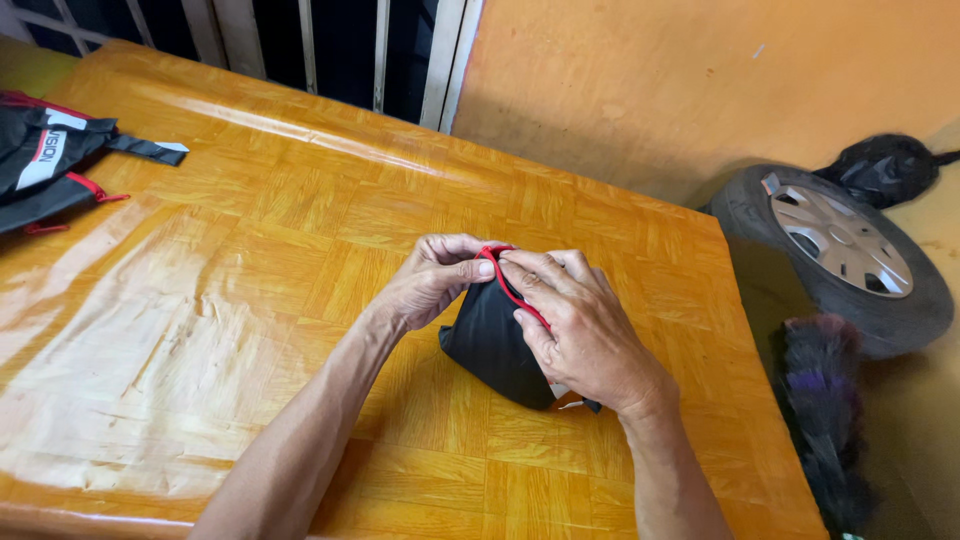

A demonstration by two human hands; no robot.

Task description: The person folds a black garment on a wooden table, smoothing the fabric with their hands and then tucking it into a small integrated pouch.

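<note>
Looking down from my head, both my hands meet over a small black pouch (pixel 492 340) with a red cord (pixel 508 283) along its top edge. My left hand (pixel 432 280) has its fingers curled closed, thumb and forefinger pinching the top of the pouch right where the cord bends. My right hand (pixel 582 335) lies over the pouch's right side, its fingers bent and pressed onto the cord and the fabric, so the two sets of fingertips nearly touch at the top. The pouch sits under and between my fingers, its bottom resting on the table (pixel 250 300), which has a glossy orange covering with a wood-block pattern.

Well away from my left fingers, at the table's far left edge, lies a black bag (pixel 50 160) with red trim and a white patch. Off past my right fingers, beyond the table's edge, a car wheel (pixel 840 250) with a silver hubcap leans near the orange wall (pixel 650 80), with a dark plastic bag (pixel 885 165) behind it.
</note>
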